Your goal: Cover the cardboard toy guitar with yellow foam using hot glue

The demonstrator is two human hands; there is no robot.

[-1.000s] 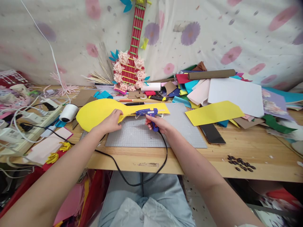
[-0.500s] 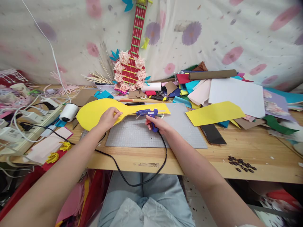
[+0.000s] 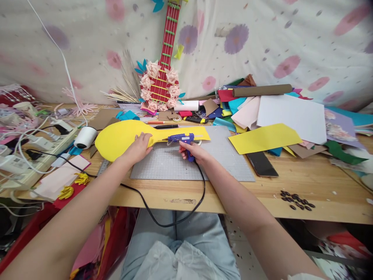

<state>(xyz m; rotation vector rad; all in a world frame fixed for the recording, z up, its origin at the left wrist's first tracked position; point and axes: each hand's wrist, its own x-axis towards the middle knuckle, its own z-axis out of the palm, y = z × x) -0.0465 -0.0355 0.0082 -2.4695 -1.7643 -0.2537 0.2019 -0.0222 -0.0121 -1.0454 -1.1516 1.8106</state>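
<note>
A yellow guitar-shaped foam cutout (image 3: 116, 137) lies partly on a grey cutting mat (image 3: 215, 161). My left hand (image 3: 136, 149) presses flat on the cutout's lower edge, fingers stretched out. My right hand (image 3: 196, 152) is closed round the handle of a blue glue gun (image 3: 181, 138), whose nozzle points left over the cutout's narrow neck. The gun's black cord (image 3: 175, 217) loops off the table's front edge.
A red paper guitar with pink flowers (image 3: 161, 83) leans on the back cloth. Coloured sheets (image 3: 288, 116) pile at the right, with a dark phone (image 3: 260, 164) and dark seeds (image 3: 297, 200). Power strips and cables (image 3: 32, 151), a white spool (image 3: 85, 137) stand left.
My left hand slid a little along the cutout's edge, fingers now flatter. The glue gun and right hand stayed almost where they were.
</note>
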